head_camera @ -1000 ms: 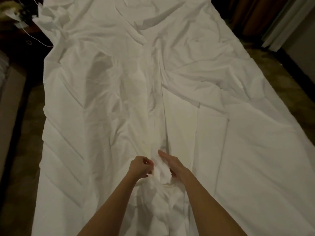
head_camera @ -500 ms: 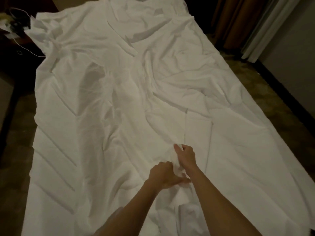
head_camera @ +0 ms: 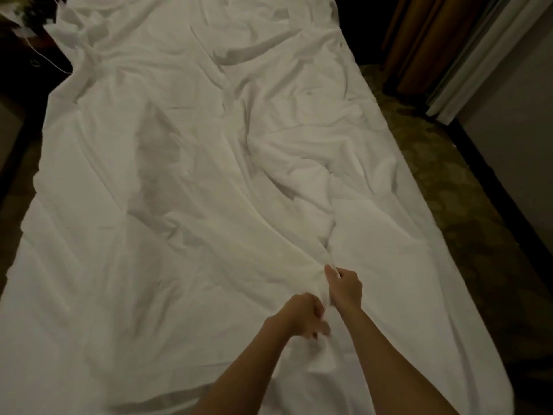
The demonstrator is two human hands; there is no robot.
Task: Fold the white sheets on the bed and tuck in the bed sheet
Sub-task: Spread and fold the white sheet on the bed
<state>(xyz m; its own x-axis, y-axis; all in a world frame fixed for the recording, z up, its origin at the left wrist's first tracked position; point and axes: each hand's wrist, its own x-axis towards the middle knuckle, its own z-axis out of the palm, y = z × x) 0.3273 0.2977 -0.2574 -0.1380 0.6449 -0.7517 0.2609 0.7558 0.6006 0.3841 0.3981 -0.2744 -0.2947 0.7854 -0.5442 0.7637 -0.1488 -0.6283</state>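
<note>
A wrinkled white cotton sheet (head_camera: pixel 185 205) is lying spread over the whole bed, its left and right edges hanging past the mattress sides and its far edge bunching up near the top left corner. Near the foot, right of centre, the cloth is gathering into a ridge where both hands are holding it. The left hand (head_camera: pixel 302 317) is clenching a bunch of the sheet with its fingers curled tightly round the fabric. Just beyond it and touching the same ridge, the right hand (head_camera: pixel 344 287) is grasping the sheet too, thumb pointing up, fingers wrapped round the fold. A strip of patterned olive carpet (head_camera: pixel 443 187) is running along the right side of the bed, bounded by a dark skirting and brown and white curtains (head_camera: pixel 449 49) at the far right. A narrower strip of floor is showing on the left.
</note>
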